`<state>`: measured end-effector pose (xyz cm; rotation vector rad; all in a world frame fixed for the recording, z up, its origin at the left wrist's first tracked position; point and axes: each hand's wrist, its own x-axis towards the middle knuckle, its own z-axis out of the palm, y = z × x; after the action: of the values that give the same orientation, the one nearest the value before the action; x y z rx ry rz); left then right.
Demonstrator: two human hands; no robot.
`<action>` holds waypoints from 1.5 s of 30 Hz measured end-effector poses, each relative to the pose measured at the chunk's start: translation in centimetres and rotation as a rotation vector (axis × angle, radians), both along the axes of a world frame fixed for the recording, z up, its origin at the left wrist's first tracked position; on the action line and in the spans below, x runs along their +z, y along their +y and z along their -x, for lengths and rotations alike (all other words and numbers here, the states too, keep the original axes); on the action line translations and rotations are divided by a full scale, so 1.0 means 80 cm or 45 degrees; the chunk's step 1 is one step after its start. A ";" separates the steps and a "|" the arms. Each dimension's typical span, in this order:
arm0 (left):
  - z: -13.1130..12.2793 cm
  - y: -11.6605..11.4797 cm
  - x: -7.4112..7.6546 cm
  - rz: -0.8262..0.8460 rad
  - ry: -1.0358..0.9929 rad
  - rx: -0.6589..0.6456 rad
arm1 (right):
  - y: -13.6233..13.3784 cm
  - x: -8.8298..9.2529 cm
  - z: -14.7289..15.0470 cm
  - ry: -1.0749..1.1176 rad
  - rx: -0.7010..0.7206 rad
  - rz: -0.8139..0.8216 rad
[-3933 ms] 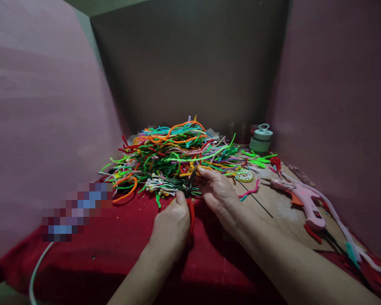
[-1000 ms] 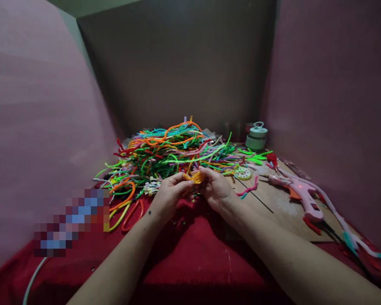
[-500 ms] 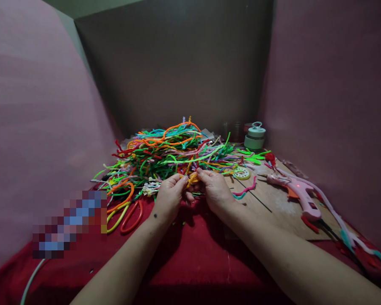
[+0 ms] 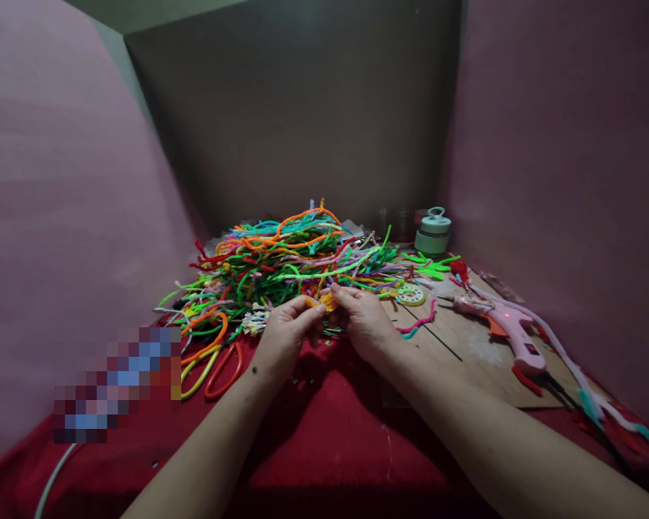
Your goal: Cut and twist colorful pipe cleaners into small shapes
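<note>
Between my two hands is a yellow-orange pipe cleaner (image 4: 329, 300), bent into a small bunched shape. My left hand (image 4: 288, 328) pinches its left side between thumb and forefinger. On the other side my right hand (image 4: 363, 317) grips it, thumb uppermost. Its lower part is hidden by my fingers. Just behind rises a large tangled heap of coloured pipe cleaners (image 4: 281, 267). A bundle of white-tipped stamens (image 4: 255, 319) lies to the left of my left hand.
A pink hot glue gun (image 4: 505, 322) with a glowing light lies on a wooden board (image 4: 438, 360) at right. Behind it stands a pale green jar (image 4: 433, 234). Red-handled scissors (image 4: 224, 371) lie at left on the red cloth (image 4: 324, 440). A blurred patch covers something farther left.
My left hand has shifted slightly, its thumb now lying across the yellow-orange piece. The piece looks more tightly bunched. My right hand stays in nearly the same place.
</note>
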<state>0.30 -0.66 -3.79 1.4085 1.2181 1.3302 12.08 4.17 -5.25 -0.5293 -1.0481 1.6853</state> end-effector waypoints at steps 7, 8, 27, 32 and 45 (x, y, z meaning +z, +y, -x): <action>0.002 -0.003 0.002 0.009 0.029 0.056 | 0.000 0.003 -0.001 0.022 -0.068 0.088; 0.001 -0.003 0.003 0.009 0.038 0.058 | 0.000 0.002 -0.001 0.023 -0.075 0.106; -0.005 -0.010 0.006 -0.093 0.103 0.181 | -0.006 -0.003 0.003 0.090 0.118 0.030; -0.004 -0.006 0.002 -0.017 -0.013 0.076 | -0.008 -0.002 0.003 0.022 -0.031 0.016; -0.014 -0.010 0.007 -0.032 0.051 0.080 | -0.003 -0.005 0.005 0.079 -0.112 0.004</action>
<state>1.43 -1.49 -3.25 1.4314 1.2858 1.3705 11.67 3.93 -5.67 -0.5146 -0.9645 1.6165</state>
